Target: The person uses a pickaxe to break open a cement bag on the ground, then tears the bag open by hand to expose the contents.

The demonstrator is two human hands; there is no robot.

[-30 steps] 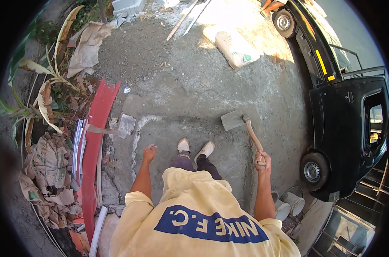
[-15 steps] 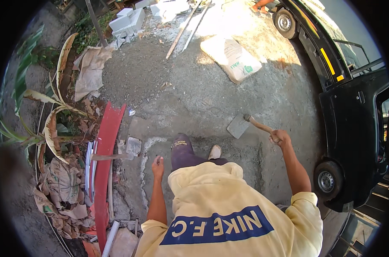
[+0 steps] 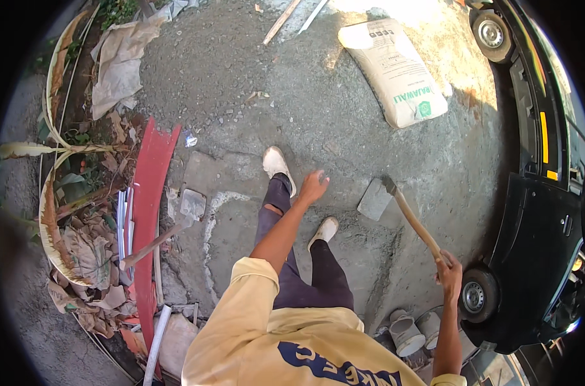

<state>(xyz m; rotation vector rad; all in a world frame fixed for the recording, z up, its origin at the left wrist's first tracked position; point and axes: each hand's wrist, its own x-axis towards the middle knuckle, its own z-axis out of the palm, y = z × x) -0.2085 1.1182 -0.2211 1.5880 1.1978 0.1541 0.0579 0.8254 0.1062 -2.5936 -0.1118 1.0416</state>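
Note:
My right hand (image 3: 448,273) grips the end of a wooden handle. It belongs to a hoe (image 3: 375,199) whose flat metal blade hangs just above the grey concrete ground (image 3: 254,83), to the right of my feet. My left hand (image 3: 314,186) swings out in front of me over my legs, fingers apart, holding nothing. I wear a yellow shirt, dark trousers and pale shoes, with one foot stepped ahead of the other.
A cement sack (image 3: 395,71) lies ahead on the right. A black vehicle (image 3: 543,193) stands close along the right. Two grey buckets (image 3: 405,331) sit by its wheel. At left lie a red sheet (image 3: 148,206), a second long-handled tool (image 3: 189,207), dry leaves and paper.
I have stepped forward along the ground. My left arm has swung forward over my legs. The hoe stays in my right hand, and the sack is nearer.

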